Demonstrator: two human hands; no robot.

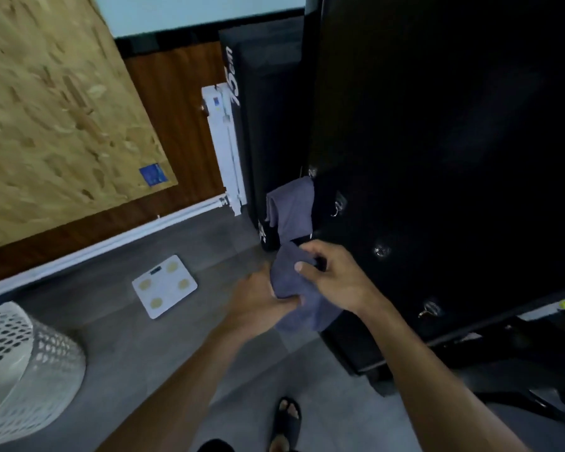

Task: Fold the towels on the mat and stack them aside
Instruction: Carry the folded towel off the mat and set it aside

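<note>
Head view: a tall black cabinet (437,125) fills the right, and a grey towel (292,210) hangs long-axis down from its left edge, just above both hands. Far left of the cabinet a white laundry basket (46,370) stands, contents unseen. The left hand (261,298) and right hand (330,275) each grip a bunched towel (291,282) beside the cabinet front.

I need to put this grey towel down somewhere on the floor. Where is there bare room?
Bare grey tile floor lies between the white mesh laundry basket, the white bathroom scale and the sandalled foot. It is crowded on the right by the black cabinet, where both hands grip the grey towel.
</note>
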